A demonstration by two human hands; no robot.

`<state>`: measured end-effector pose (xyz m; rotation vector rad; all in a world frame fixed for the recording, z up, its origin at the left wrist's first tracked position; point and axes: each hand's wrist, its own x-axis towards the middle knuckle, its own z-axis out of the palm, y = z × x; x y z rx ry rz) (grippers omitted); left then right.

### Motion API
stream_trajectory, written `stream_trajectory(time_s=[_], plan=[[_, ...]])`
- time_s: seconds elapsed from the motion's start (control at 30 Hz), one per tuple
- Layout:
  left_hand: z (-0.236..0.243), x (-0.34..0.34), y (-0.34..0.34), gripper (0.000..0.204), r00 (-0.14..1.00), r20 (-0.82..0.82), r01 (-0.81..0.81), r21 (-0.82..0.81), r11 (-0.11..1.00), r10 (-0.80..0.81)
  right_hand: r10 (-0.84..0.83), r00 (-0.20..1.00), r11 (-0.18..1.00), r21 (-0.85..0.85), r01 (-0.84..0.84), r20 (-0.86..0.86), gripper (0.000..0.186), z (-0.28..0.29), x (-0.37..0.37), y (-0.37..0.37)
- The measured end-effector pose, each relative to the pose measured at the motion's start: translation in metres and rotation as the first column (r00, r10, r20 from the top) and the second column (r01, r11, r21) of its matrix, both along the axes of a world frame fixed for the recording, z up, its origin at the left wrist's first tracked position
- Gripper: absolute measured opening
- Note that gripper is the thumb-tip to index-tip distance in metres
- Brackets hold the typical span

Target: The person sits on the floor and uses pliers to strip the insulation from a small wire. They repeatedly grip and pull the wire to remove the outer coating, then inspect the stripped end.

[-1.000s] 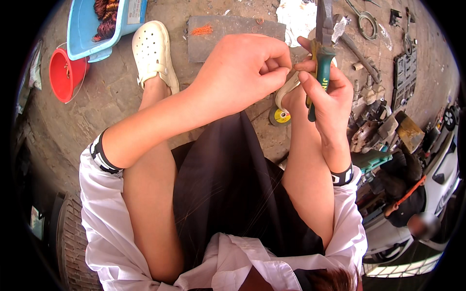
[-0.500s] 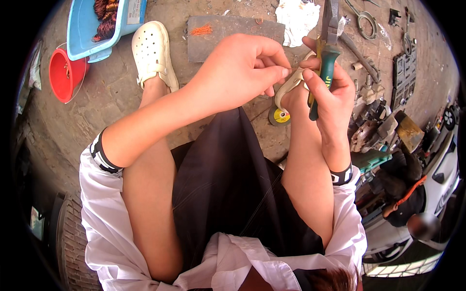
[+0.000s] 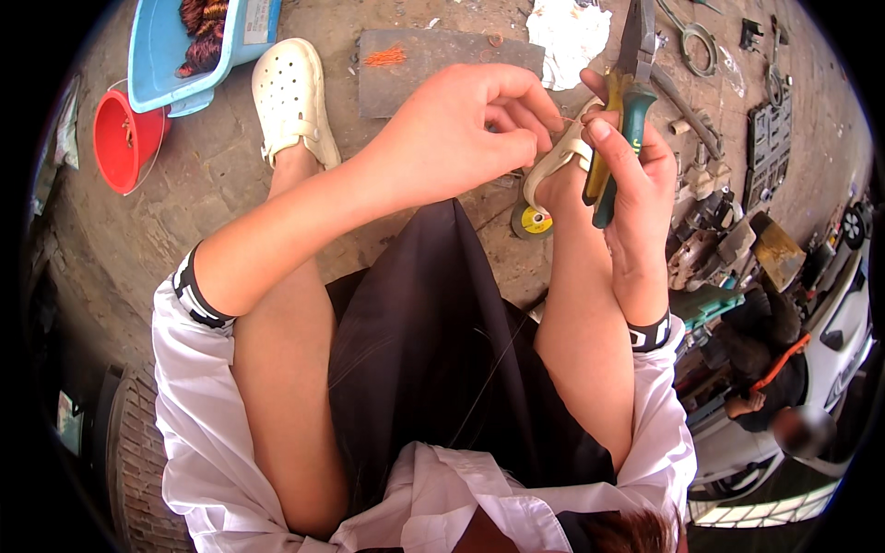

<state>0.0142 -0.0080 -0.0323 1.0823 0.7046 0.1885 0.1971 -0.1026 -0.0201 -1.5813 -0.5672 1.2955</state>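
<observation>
My right hand (image 3: 641,166) is wrapped round a pair of pliers (image 3: 627,111) with green and yellow handles, jaws toward the far side. Its thumb and forefinger also pinch a thin copper-coloured wire (image 3: 573,120). To the left, my left hand (image 3: 466,134) is closed with curled fingers. The wire runs across to its index fingertip, and the thumb lies lower, off that fingertip. Any wire behind the fingers is hidden. Between my feet, a dark flat plate (image 3: 452,69) on the ground carries a small pile of orange wire pieces (image 3: 384,56).
At the far left stand a blue tub (image 3: 171,100) with dark copper coils and a red bucket (image 3: 109,147). A white cloth (image 3: 567,41) lies beyond the plate. A yellow-centred disc (image 3: 533,222) is by my right foot. Tools and metal parts cover the right side; another person (image 3: 774,387) is there.
My left thumb has come away from the index fingertip, and the left fingers have shifted slightly right and up. The pliers have tilted a little to the right in my right hand.
</observation>
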Motion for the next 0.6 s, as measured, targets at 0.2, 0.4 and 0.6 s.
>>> stream_trajectory(time_s=[0.2, 0.4, 0.6], plan=[[-0.0045, 0.0017, -0.0023, 0.019, 1.000, -0.002, -0.022, 0.132, 0.991, 0.022, -0.036, 0.997, 0.999, -0.030, 0.035, -0.064, 0.009, -0.0002, -0.0040, 0.0024], [-0.0026, 0.0017, -0.0021, 0.016, 0.999, 0.006, -0.037, 0.133, 0.990, 0.037, 0.023, 0.993, 0.999, -0.020, -0.025, -0.116, 0.008, -0.0019, -0.0059, 0.0031], [-0.0041, 0.0007, -0.0036, 0.012, 0.999, -0.006, -0.042, 0.114, 0.993, 0.043, 0.069, 0.994, 0.997, -0.031, -0.072, -0.082, 0.008, -0.0034, -0.0058, 0.0037]])
